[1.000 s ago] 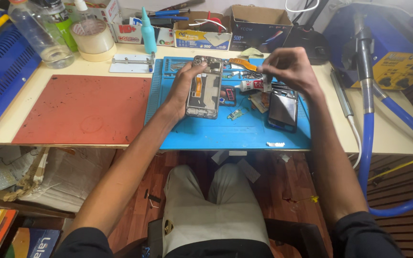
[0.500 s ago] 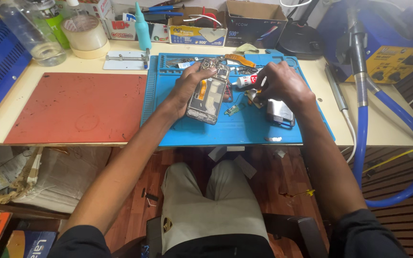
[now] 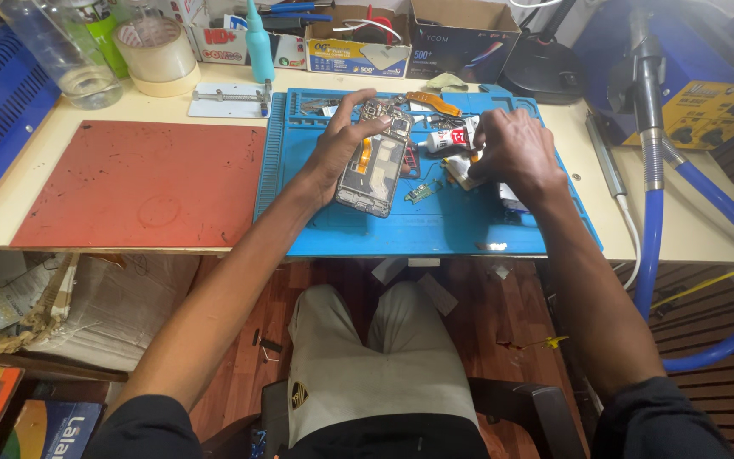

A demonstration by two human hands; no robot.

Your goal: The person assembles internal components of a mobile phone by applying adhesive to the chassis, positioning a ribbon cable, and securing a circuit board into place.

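Right, big blue silicone work mat (image 3: 358, 229) on pale bench, plain red mat (image 3: 142, 183) beside it. Opened smartphone, back cover off, innards showing (image 3: 375, 167), lies mid-mat. Left hand (image 3: 337, 149) fingers curled round phone's edge, gripping. Right hand (image 3: 516, 153) fingers bent over small parts, grip unclear. Tiny green circuit piece (image 3: 419, 192) between hands.

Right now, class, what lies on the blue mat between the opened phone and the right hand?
In the head view, a small green circuit board lies on the mat between the phone and right hand.
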